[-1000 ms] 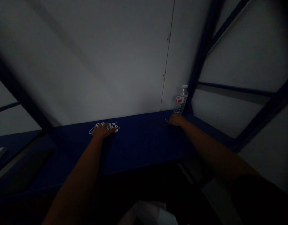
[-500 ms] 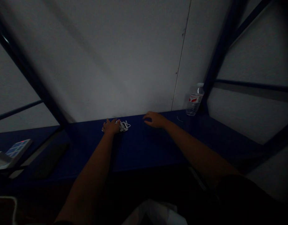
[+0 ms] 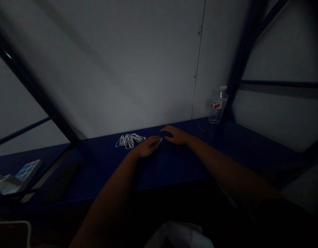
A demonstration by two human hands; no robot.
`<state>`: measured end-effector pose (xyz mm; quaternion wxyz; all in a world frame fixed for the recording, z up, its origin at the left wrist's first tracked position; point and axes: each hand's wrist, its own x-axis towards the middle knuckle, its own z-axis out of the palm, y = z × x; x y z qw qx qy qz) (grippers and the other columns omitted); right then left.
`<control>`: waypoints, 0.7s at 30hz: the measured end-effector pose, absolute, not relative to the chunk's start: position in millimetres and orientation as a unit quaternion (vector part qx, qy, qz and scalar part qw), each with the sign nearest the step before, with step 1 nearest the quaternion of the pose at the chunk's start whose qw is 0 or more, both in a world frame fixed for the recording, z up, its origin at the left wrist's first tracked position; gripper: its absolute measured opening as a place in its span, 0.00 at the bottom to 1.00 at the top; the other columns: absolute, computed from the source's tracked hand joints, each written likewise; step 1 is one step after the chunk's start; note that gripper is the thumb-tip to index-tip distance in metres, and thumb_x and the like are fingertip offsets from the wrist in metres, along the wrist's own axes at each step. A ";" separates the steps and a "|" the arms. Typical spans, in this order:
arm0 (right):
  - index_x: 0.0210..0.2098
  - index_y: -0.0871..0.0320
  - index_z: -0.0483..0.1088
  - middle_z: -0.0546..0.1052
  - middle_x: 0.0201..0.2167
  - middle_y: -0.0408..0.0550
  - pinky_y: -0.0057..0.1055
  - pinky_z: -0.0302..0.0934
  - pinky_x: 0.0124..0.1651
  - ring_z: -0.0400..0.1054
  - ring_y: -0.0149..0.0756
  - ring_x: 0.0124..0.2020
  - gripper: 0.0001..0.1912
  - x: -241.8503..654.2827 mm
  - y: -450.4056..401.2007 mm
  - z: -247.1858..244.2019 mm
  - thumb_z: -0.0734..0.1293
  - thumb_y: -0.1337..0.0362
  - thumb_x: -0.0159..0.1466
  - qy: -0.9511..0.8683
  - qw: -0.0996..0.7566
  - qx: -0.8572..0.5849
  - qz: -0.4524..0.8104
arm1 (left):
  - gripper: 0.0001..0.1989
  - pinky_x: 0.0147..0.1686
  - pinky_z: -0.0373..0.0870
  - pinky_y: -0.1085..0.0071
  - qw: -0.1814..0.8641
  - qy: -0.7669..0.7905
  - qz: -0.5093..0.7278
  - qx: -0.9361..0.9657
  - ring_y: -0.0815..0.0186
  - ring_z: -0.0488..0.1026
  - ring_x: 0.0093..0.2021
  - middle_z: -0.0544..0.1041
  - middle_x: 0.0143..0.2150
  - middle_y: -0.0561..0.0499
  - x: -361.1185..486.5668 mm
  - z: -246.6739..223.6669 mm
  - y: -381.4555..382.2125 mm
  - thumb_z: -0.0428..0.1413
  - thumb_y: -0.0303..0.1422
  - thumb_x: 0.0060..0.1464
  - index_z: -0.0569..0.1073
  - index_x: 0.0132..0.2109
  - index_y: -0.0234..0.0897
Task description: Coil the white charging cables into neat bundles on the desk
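Observation:
On the blue shelf (image 3: pixel 169 165), several small coiled bundles of white cord (image 3: pixel 128 140) lie side by side near the wall. My left hand (image 3: pixel 148 146) is just right of them, with its fingers closed. A loop of white cord (image 3: pixel 160 140) sticks out past those fingertips; the rest of that piece is hidden under the hand. My right hand (image 3: pixel 176 135) hovers close by on the right, thumb and fingers apart, holding nothing. The dim light hides fine detail of the cord.
A clear plastic bottle (image 3: pixel 217 106) with a red and white label stands at the right by the blue frame post. A thin white strand (image 3: pixel 201 128) lies left of it. Far left are a dark flat object (image 3: pixel 61 182) and a blue-and-white box (image 3: pixel 28 170).
My left hand has moved right, off the coiled bundles, with a piece of white cord in it. My right hand stays nearby, its fingers still apart. The view has shifted slightly.

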<state>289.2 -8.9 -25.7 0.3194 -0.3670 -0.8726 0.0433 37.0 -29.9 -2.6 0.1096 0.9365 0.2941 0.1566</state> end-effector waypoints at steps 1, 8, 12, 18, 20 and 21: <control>0.57 0.58 0.69 0.72 0.54 0.55 0.42 0.60 0.59 0.67 0.42 0.54 0.22 296.1 -7.0 -25.4 0.65 0.63 0.64 -0.862 0.317 -0.391 0.057 | 0.23 0.63 0.61 0.61 0.125 0.279 0.181 0.935 0.61 0.63 0.64 0.66 0.65 0.43 36.2 -0.5 -32.2 0.49 0.32 0.62 0.68 0.63 0.38; 0.49 0.56 0.74 0.77 0.49 0.51 0.38 0.63 0.54 0.71 0.40 0.49 0.14 304.7 -8.2 -20.6 0.65 0.65 0.64 -0.870 0.237 -0.413 0.123 | 0.19 0.58 0.66 0.57 0.128 0.377 0.205 0.894 0.59 0.71 0.56 0.75 0.56 0.47 15.1 6.1 -24.5 0.50 0.34 0.61 0.73 0.58 0.41; 0.48 0.56 0.75 0.77 0.47 0.51 0.37 0.63 0.53 0.71 0.39 0.47 0.13 304.1 -10.7 -16.7 0.65 0.66 0.64 -0.885 0.223 -0.387 0.131 | 0.23 0.61 0.63 0.58 0.093 0.343 0.174 0.918 0.60 0.69 0.59 0.74 0.59 0.48 14.3 0.3 -22.9 0.51 0.28 0.58 0.71 0.60 0.42; 0.42 0.54 0.79 0.73 0.44 0.50 0.32 0.62 0.48 0.68 0.36 0.44 0.11 304.5 -20.7 -3.1 0.68 0.58 0.63 -0.920 0.218 -0.300 0.123 | 0.30 0.63 0.61 0.59 0.020 0.320 0.124 0.939 0.60 0.66 0.62 0.69 0.63 0.46 32.6 -11.3 -26.6 0.47 0.23 0.56 0.64 0.66 0.41; 0.41 0.53 0.80 0.71 0.44 0.49 0.32 0.62 0.46 0.67 0.36 0.44 0.13 298.8 -27.3 0.9 0.71 0.54 0.61 -0.928 0.208 -0.283 0.125 | 0.26 0.61 0.62 0.60 -0.001 0.349 0.120 0.929 0.58 0.69 0.59 0.73 0.60 0.45 34.2 -11.7 -25.4 0.49 0.26 0.58 0.67 0.64 0.40; 0.40 0.52 0.80 0.71 0.43 0.49 0.31 0.62 0.46 0.67 0.36 0.43 0.14 295.2 -30.7 2.3 0.72 0.52 0.60 -0.932 0.196 -0.277 0.129 | 0.24 0.60 0.63 0.59 -0.012 0.363 0.119 0.924 0.57 0.70 0.57 0.74 0.57 0.44 33.3 -11.0 -24.5 0.50 0.28 0.58 0.70 0.61 0.39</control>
